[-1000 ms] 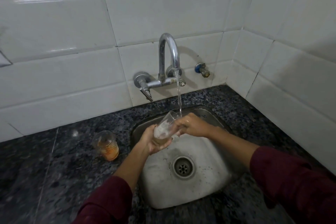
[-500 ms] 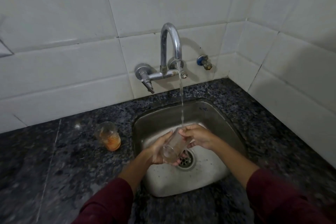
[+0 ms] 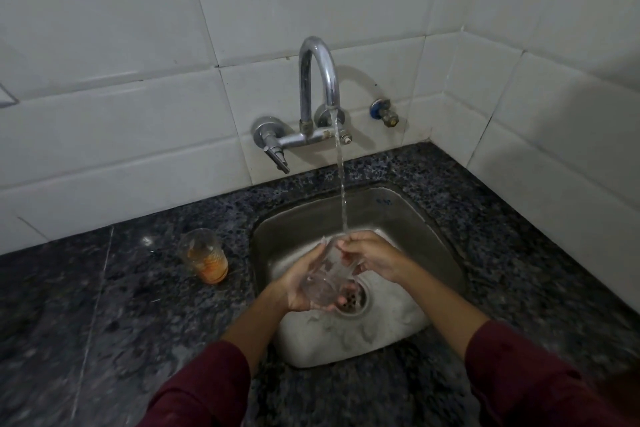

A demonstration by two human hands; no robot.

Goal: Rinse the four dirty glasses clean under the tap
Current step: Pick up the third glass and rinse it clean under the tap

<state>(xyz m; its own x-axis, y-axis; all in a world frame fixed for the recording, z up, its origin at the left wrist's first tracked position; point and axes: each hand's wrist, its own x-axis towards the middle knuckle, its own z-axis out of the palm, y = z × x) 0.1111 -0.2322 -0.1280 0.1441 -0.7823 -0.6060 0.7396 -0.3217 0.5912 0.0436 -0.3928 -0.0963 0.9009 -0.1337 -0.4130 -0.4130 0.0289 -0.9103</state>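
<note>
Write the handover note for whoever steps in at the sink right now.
Left hand: cradles the clear glass from below, tilted over the sink.
Right hand: fingers at the glass rim, under the running tap stream.
Dirty glass with orange residue stands on the counter, left of the sink.
Done: the held glass looks clear.
Left: the dirty one; no other glasses in view.

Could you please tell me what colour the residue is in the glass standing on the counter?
Orange, pooled at the bottom of the glass; the head view shows it best.
</note>
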